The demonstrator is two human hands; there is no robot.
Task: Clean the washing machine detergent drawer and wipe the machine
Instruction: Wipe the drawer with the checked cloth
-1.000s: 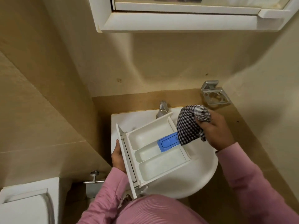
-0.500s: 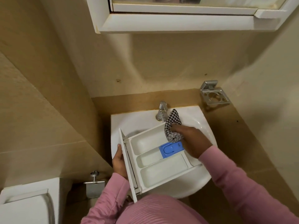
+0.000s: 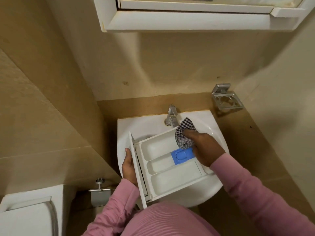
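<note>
Wiping the drawer is the step I see: my left hand (image 3: 129,169) grips the detergent drawer (image 3: 170,181) at 9 o'clock over the sink (image 3: 129,126), and my right hand (image 3: 202,149) clutches the checked cloth (image 3: 185,133) inside the far compartment (2 o'clock). Next I'd sweep the other compartments. A second ago the cloth was lifted clear.

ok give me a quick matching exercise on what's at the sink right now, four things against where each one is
Things:
1. white plastic detergent drawer
2. black-and-white checked cloth
3. blue plastic flap
4. chrome tap

Places:
a. fixed at the white basin's back rim
b. bunched under the right hand at the drawer's far corner
c. held above the basin by the left hand
d. at the end of the middle compartment

Pairs: 1-c, 2-b, 3-d, 4-a
</note>
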